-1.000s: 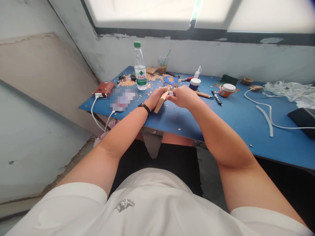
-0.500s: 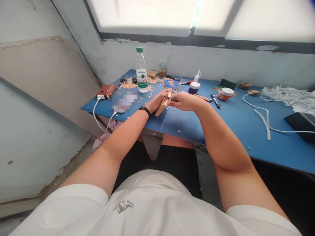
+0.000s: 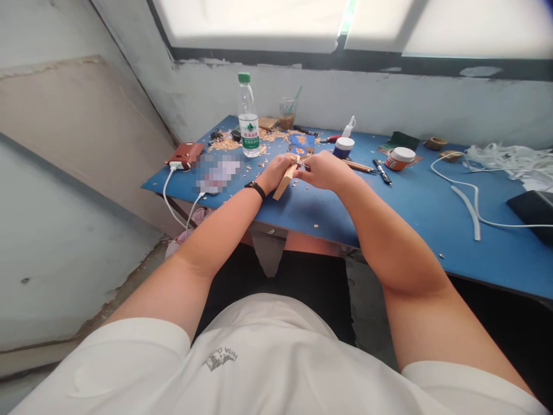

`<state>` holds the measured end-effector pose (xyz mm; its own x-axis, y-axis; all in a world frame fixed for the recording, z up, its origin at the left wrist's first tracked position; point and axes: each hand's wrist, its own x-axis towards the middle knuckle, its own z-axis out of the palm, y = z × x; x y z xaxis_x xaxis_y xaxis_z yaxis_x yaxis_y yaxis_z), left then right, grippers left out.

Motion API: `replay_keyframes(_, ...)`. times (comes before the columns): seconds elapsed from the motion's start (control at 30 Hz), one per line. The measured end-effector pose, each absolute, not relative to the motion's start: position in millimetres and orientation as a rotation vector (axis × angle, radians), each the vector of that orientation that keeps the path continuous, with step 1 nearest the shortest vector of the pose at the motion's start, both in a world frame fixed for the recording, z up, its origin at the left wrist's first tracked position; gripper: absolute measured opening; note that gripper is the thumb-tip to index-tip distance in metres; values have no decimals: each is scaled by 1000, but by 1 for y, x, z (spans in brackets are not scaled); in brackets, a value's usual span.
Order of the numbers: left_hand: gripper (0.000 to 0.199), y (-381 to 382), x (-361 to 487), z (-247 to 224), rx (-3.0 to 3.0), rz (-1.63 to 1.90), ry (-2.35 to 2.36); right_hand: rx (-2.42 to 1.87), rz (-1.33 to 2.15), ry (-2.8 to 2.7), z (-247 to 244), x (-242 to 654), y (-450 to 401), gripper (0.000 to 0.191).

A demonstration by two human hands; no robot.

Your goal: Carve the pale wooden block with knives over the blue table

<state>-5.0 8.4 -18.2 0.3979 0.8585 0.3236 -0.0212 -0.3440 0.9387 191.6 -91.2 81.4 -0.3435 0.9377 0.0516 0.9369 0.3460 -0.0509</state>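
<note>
My left hand [image 3: 273,173], with a black band on its wrist, grips a pale wooden stick [image 3: 284,181] that slants down toward me over the blue table [image 3: 389,213]. My right hand [image 3: 323,169] is closed around a small carving tool whose tip meets the upper end of the stick; the tool itself is mostly hidden by my fingers. Both hands sit close together above the table's near-left part, with wood shavings [image 3: 276,137] scattered around and behind them.
A water bottle [image 3: 247,118], a plastic cup with a straw [image 3: 287,112], a glue bottle [image 3: 347,127], two small jars [image 3: 400,158], pens [image 3: 381,171], a brown wallet [image 3: 185,154], white cables [image 3: 470,199] and a black box [image 3: 533,204] lie on the table. A wall stands behind.
My hands and the stick stay almost where they were, working at the stick's top end. The camera has tilted slightly, so the scene has shifted a little in the picture.
</note>
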Motion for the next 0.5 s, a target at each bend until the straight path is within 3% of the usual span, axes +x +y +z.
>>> replay_keyframes(0.3, 46, -2, -1, -12, 1643, 1096, 843, -1916, -54, -2460, 83, 188, -90, 90)
replay_keyframes(0.5, 71, -4, 8, -14, 1502, 1054, 843, -1890, 70, -2519, 90, 195, -88, 79)
